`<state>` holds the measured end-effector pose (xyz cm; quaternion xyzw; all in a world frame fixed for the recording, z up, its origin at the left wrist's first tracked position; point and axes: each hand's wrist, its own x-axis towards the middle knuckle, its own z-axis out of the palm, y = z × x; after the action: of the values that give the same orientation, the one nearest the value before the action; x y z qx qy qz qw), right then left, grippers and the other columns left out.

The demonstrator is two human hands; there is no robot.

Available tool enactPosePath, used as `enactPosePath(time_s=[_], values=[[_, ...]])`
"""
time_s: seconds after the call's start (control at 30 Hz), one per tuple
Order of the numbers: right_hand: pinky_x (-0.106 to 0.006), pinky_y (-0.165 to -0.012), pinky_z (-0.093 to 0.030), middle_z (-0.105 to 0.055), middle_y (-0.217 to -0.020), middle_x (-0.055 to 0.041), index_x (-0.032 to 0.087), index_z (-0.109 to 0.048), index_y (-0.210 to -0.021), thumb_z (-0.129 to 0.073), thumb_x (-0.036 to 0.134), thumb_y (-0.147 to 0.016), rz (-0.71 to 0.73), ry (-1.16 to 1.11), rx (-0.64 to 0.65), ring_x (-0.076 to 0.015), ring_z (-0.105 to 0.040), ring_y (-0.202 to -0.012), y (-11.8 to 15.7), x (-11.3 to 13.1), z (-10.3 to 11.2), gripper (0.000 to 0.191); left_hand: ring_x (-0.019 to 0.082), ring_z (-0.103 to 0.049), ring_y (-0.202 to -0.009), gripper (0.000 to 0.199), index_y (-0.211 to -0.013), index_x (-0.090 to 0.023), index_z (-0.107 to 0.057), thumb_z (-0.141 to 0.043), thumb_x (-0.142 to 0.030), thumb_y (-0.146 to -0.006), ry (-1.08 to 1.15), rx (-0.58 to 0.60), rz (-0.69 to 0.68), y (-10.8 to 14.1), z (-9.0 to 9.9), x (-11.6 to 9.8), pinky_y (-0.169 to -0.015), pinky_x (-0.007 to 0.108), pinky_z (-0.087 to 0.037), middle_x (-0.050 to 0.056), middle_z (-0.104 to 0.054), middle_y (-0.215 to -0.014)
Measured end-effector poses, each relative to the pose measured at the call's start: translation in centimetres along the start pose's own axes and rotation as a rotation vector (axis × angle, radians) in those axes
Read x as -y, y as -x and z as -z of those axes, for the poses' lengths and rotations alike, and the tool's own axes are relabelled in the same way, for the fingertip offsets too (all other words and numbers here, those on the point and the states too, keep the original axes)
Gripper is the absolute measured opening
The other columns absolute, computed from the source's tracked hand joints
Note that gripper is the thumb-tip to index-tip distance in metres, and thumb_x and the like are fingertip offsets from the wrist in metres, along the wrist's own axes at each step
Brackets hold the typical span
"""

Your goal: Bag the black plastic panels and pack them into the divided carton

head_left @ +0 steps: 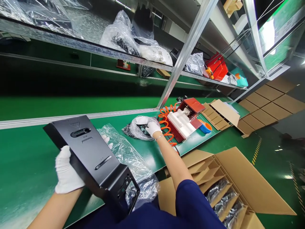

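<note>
The left hand (66, 173) grips a black panel (95, 159), tilted over the near table (23, 159) edge. An empty plastic bag (128, 156) lies just beside it. Farther out, the right hand (152, 128) reaches into a bag of small black parts (137, 128), fingers closed on them. An orange coiled hose (166, 122) lies beyond.

This is looking like a factory assembly line. A long green tabletop (26, 165) is running beside a green conveyor belt (71, 106), under a metal shelf (78, 44) that is carrying plastic bags of parts (120, 35). An open cardboard box (238, 187) with dividers is standing on the green floor, flat cardboard sheets (269, 105) are lying further away, and an orange coiled air hose (166, 122) is resting beside a red fixture (188, 119).
</note>
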<state>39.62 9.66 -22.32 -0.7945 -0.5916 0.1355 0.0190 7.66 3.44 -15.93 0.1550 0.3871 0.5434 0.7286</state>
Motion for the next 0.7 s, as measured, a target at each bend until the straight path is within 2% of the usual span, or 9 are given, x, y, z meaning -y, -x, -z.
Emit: enactPosePath(time_s=[0.13,0.3,0.47,0.57,0.7], values=[[-0.034,-0.104,-0.046,-0.074,-0.12,-0.0204,0.008,-0.076,-0.109,-0.061,0.017,-0.093,-0.034,-0.078,0.005,-0.0276,-0.067,-0.118,-0.3,0.1,-0.5,0.024,0.035,-0.074,-0.092,0.084,-0.124,-0.023,-0.075,-0.08,-0.062,-0.05,-0.009,0.008,-0.029,0.2,0.0,-0.1,-0.065,0.046,-0.067,0.016,-0.078,-0.116],[-0.034,-0.093,-0.051,-0.077,-0.098,-0.015,0.013,-0.074,-0.086,-0.063,0.015,-0.087,-0.043,-0.301,-0.037,-0.0257,-0.07,-0.099,0.0,-0.6,0.3,0.011,0.037,-0.073,-0.095,0.086,-0.13,-0.024,-0.072,-0.075,-0.065,-0.054,-0.002,-0.004,-0.023,0.1,0.5,-0.2,-0.064,0.048,-0.067,0.016,-0.077,-0.12],[-0.03,-0.068,-0.053,-0.069,-0.082,-0.0048,0.017,-0.066,-0.1,-0.047,0.032,-0.101,0.026,-0.669,-0.086,-0.0149,-0.06,-0.065,2.4,-0.5,1.5,0.024,0.034,-0.075,-0.089,0.079,-0.126,-0.023,-0.074,-0.078,-0.058,-0.056,0.046,0.016,0.017,0.3,0.7,-0.4,-0.065,0.047,-0.068,0.015,-0.079,-0.114],[-0.027,-0.059,-0.049,-0.061,-0.073,-0.0001,0.019,-0.064,-0.102,-0.045,0.035,-0.102,0.074,-0.834,-0.065,-0.0121,-0.049,-0.055,3.8,0.4,1.5,0.025,0.035,-0.077,-0.086,0.079,-0.121,-0.022,-0.076,-0.084,-0.058,-0.051,0.059,0.057,0.037,0.3,0.5,-0.3,-0.064,0.049,-0.068,0.016,-0.08,-0.112],[-0.026,-0.055,-0.045,-0.046,-0.062,0.005,0.022,-0.065,-0.095,-0.054,0.029,-0.096,0.006,-1.33,0.092,-0.0129,-0.041,-0.054,4.7,1.8,1.0,0.014,0.034,-0.077,-0.081,0.073,-0.116,-0.022,-0.076,-0.086,-0.053,-0.051,0.095,0.062,0.105,-0.1,0.4,0.0,-0.064,0.049,-0.067,0.016,-0.081,-0.105]])
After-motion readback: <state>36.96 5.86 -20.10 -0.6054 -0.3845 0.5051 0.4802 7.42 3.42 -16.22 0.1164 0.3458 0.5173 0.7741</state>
